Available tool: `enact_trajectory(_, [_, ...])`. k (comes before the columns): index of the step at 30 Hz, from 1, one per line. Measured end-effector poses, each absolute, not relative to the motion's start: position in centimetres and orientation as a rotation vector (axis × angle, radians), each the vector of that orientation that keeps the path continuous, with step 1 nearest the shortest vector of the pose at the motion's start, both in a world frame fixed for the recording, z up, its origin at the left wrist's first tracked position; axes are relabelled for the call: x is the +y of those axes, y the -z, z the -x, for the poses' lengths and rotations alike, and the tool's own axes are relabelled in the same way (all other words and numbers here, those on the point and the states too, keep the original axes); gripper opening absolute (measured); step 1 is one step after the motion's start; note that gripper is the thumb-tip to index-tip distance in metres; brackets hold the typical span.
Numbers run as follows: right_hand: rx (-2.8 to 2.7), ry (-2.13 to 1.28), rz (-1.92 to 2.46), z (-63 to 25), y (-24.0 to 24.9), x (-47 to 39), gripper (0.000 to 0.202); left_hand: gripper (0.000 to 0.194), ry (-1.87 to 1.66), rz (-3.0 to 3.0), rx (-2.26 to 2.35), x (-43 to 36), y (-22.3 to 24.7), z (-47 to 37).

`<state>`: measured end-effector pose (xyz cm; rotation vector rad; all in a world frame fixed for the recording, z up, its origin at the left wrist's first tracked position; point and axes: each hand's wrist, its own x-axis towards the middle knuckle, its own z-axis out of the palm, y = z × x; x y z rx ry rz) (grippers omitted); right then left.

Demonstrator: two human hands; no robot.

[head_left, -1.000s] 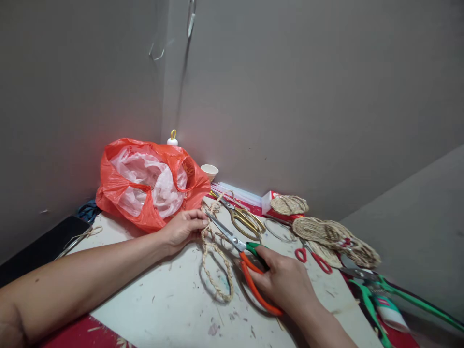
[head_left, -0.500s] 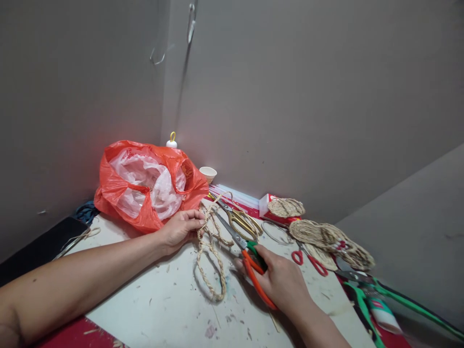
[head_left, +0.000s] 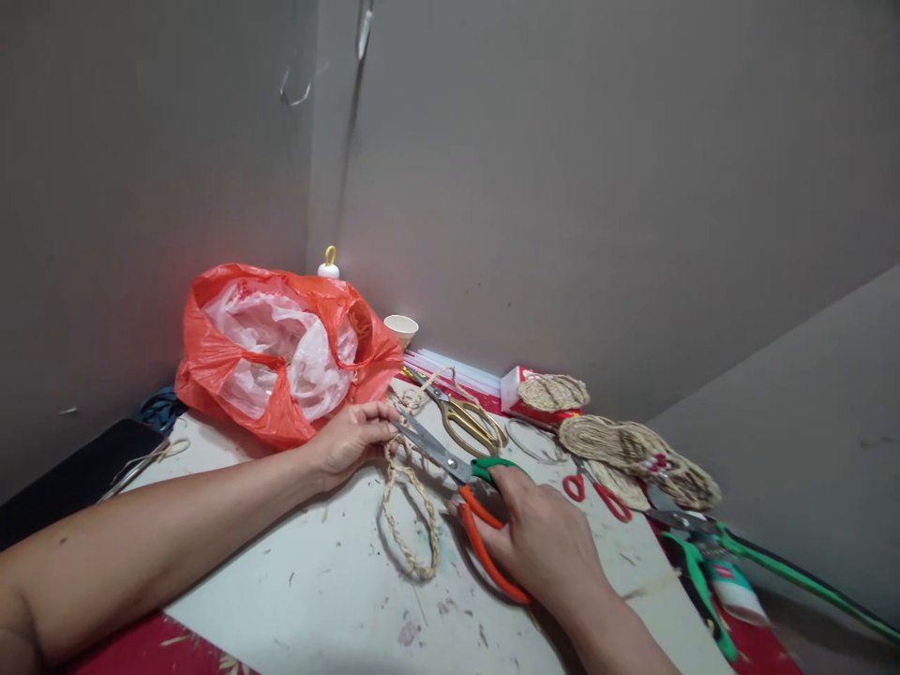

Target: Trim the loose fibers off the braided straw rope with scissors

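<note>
Between the fingertips of my left hand [head_left: 357, 439] is pinched a braided straw cord [head_left: 430, 525], which hangs down in a loop over the white board [head_left: 309, 581]. My right hand [head_left: 545, 534] grips a pair of scissors [head_left: 450, 461] with one green and one orange handle. Their blades are parted and reach the cord right beside my left fingertips. More of the cord trails behind the blades, near gold-handled scissors [head_left: 470, 424] lying on the board.
A red plastic bag [head_left: 203, 394] with white plastic inside stands at the back left, beside a paper cup [head_left: 401, 328]. Rightward lie woven straw soles [head_left: 637, 457], red-handled scissors [head_left: 610, 502], green-handled shears [head_left: 703, 572] and a small bottle [head_left: 735, 591]. Grey walls close off the back.
The scissors in my right hand have moved up and left, and their blades have parted around the cord near my left fingertips. My left hand has stayed nearly still.
</note>
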<state>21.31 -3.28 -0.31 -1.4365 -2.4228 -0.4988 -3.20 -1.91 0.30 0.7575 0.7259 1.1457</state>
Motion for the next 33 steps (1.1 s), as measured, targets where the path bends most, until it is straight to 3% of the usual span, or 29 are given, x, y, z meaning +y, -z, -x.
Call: enact_trajectory(33, [-2.115,0.122,1.585,-21.5,0.71,-2.54,0.046,0.015,-0.993,-0.72,0.607,-2.46,-0.8,3.22])
